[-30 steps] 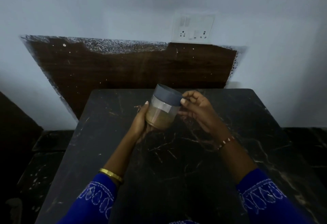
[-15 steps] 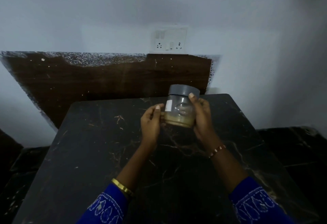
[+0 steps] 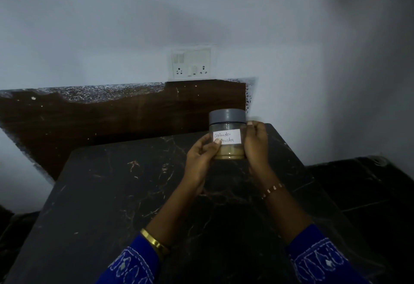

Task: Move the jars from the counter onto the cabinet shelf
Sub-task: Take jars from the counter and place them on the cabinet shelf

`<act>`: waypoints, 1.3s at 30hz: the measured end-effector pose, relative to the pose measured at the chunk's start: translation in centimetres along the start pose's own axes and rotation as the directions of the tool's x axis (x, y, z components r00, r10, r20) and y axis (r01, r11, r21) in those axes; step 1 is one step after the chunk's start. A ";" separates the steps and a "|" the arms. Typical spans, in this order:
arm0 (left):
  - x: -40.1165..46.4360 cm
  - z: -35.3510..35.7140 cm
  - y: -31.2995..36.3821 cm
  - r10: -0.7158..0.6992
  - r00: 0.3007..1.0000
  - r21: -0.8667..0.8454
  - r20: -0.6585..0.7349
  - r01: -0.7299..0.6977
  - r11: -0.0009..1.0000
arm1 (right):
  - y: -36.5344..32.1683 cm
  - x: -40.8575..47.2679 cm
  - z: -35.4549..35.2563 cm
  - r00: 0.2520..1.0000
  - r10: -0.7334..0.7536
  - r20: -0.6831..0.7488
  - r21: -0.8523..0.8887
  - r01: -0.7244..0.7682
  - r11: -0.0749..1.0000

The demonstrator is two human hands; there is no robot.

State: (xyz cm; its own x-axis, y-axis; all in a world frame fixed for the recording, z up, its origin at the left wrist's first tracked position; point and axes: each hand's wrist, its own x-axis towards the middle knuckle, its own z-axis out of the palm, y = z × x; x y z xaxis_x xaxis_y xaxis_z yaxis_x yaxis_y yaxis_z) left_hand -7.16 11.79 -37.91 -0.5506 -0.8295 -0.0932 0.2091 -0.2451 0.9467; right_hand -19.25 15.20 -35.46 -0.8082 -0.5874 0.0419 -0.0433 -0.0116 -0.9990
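Observation:
A clear jar point(image 3: 227, 127) with a grey lid and a white label reading "Coriander powder" holds brownish powder in its lower part. It is upright, above the far right part of the black marble counter point(image 3: 125, 194). My left hand point(image 3: 201, 156) grips its left side, thumb on the label's edge. My right hand point(image 3: 256, 142) grips its right side with fingers curled round it. No cabinet shelf is in view.
A dark wooden board point(image 3: 100, 122) leans against the white wall behind the counter. A switch and socket plate point(image 3: 191, 64) is on the wall above it. Dark floor or a low surface point(image 3: 367, 189) lies to the right of the counter.
The jar went from tilted to upright and turned so its label faces me. Both hands carried it toward the counter's far right corner, and my view swung up and left.

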 end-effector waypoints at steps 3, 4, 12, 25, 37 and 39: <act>0.5 1.1 0.6 0.045 0.999 -0.018 -0.028 -0.046 0.999 | -0.8 0.2 -0.7 0.994 -0.025 0.104 0.065 0.018 0.998; 0.7 1.5 0.9 0.065 0.997 -0.023 -0.035 -0.065 0.998 | -1.1 0.3 -0.9 0.990 -0.043 0.137 0.075 0.033 0.997; 3.6 6.3 6.1 0.278 0.960 0.071 -0.035 -0.275 0.959 | -6.7 3.9 -3.5 0.934 -0.212 0.286 0.052 0.206 0.977; 9.0 18.2 20.4 0.701 0.713 0.311 -0.020 -0.662 0.682 | -23.1 12.8 -8.0 0.744 -0.616 0.259 0.014 0.635 0.773; 14.5 29.1 32.0 0.854 0.463 0.398 0.239 -0.849 0.349 | -34.9 21.9 -12.6 0.601 -0.798 0.041 0.061 0.796 0.602; 15.9 30.7 33.6 0.825 0.508 0.427 0.247 -0.821 0.378 | -36.5 23.8 -13.3 0.585 -0.811 0.015 0.007 0.811 0.585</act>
State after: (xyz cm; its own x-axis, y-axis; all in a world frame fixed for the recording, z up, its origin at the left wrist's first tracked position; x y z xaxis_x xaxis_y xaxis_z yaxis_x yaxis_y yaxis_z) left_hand -33.70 5.77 1.87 -0.3072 -0.4999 0.8098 0.1859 0.8030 0.5663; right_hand -44.69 12.39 2.22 -0.4289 -0.3463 0.8344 -0.6768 -0.4886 -0.5507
